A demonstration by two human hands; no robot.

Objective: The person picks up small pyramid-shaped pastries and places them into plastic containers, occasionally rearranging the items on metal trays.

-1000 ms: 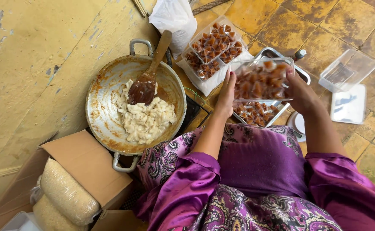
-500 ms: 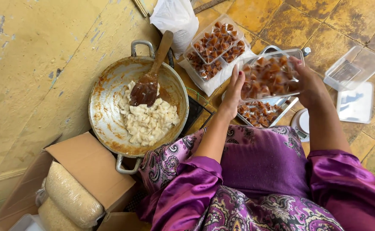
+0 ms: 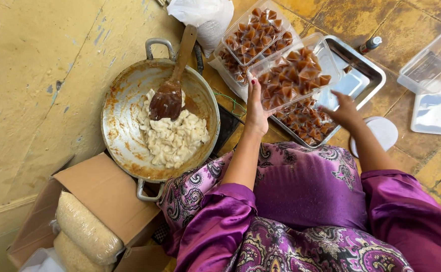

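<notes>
A clear rectangular container [image 3: 295,70] filled with brown wrapped sweets, its long axis running from the left hand [image 3: 256,108] up and away to the far right. The left hand grips its near short end, fingers closed on the rim. The right hand [image 3: 345,110], fingers loosely spread, hovers just below the container's long side, over a steel tray [image 3: 369,75] of the same sweets. A wide pan [image 3: 122,126] with a wooden spoon [image 3: 172,83] lies left of the hands; open tiled floor [image 3: 29,75] lies beyond.
</notes>
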